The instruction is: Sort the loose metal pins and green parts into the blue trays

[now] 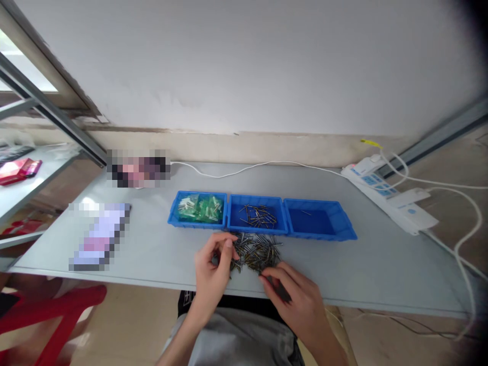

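A loose pile of thin metal pieces [259, 251], silvery and brassy like small screws or pins, lies on the grey table in front of the bins. At its left edge is my left hand [214, 259], thumb and forefinger brought together; whatever is between them is too small to tell. My right hand [295, 290] pinches at the pile's near right edge, its fingertips against the pieces. Similar metal pieces lie in the middle blue bin [257, 230]. Green and white small parts in clear wrapping fill the left blue bin [196, 225]. One thin piece shows in the right blue bin [320, 234].
A white power strip [392, 198] with plugs and cables runs along the table's right side. A white cable [221, 176] crosses the back to a blurred object [139, 170]. Another blurred flat object [101, 236] lies at left. A red stool [57, 315] stands below left.
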Tool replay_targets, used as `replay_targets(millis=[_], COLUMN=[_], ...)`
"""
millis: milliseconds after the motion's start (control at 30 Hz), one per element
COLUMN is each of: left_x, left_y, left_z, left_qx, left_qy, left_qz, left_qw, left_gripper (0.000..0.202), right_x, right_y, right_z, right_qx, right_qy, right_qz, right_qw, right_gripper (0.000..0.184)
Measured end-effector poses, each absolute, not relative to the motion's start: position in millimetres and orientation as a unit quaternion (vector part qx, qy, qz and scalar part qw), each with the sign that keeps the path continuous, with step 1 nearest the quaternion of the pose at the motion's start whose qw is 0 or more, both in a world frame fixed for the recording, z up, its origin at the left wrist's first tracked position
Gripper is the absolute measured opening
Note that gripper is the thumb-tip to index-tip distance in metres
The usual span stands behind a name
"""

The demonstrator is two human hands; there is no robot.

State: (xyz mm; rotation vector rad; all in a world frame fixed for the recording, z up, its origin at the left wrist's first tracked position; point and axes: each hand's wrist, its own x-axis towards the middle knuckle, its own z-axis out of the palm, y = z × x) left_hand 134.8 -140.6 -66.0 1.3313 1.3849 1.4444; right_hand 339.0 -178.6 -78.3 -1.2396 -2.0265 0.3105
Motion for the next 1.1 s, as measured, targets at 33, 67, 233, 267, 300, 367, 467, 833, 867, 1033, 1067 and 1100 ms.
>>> replay_targets(millis=[33, 67, 233, 267, 300, 367, 467, 833, 867, 1033, 1067, 1100], left_x=[135, 135, 138, 139, 140, 141, 142, 142, 142, 139, 139, 140], left_y=[-141, -141, -141, -139, -138, -136, -133, -134, -134, -134, -134, -134], left_z=[-66, -67, -69, -69, -69, -70, -72, -81, -81, -82, -82, -81], left_qx=[0.523, 0.532, 0.611, 0.625, 0.637, 0.651, 0.665, 0.718, 0.723, 0.739, 0.742, 0.744], left_qy=[0.536, 0.533, 0.494, 0.489, 0.485, 0.484, 0.492, 0.482, 0.475, 0.44, 0.434, 0.429], left_qz=[0.559, 0.558, 0.544, 0.537, 0.529, 0.514, 0.497, 0.472, 0.471, 0.47, 0.469, 0.469], left_qw=[0.356, 0.35, 0.294, 0.286, 0.282, 0.279, 0.262, 0.173, 0.174, 0.199, 0.203, 0.208], left_gripper=[0.023, 0.021, 0.014, 0.014, 0.015, 0.015, 0.017, 0.027, 0.025, 0.025, 0.027, 0.029], right_x=[339, 339, 329, 327, 326, 323, 319, 312, 311, 307, 306, 306], right_y=[-178, -177, -166, -162, -159, -152, -146, -152, -152, -149, -148, -147], right_z=[-78, -78, -72, -70, -68, -65, -65, -73, -71, -65, -65, -64], right_qx=[-0.484, -0.486, -0.485, -0.485, -0.486, -0.486, -0.487, -0.477, -0.474, -0.458, -0.457, -0.458], right_qy=[-0.78, -0.771, -0.736, -0.733, -0.73, -0.727, -0.723, -0.723, -0.721, -0.721, -0.722, -0.722], right_qz=[0.133, 0.144, 0.152, 0.145, 0.139, 0.129, 0.132, 0.088, 0.093, 0.094, 0.087, 0.078], right_qw=[0.374, 0.387, 0.448, 0.455, 0.46, 0.468, 0.472, 0.493, 0.497, 0.511, 0.512, 0.513], right_gripper=[0.013, 0.011, 0.006, 0.006, 0.007, 0.007, 0.008, 0.016, 0.016, 0.018, 0.019, 0.019])
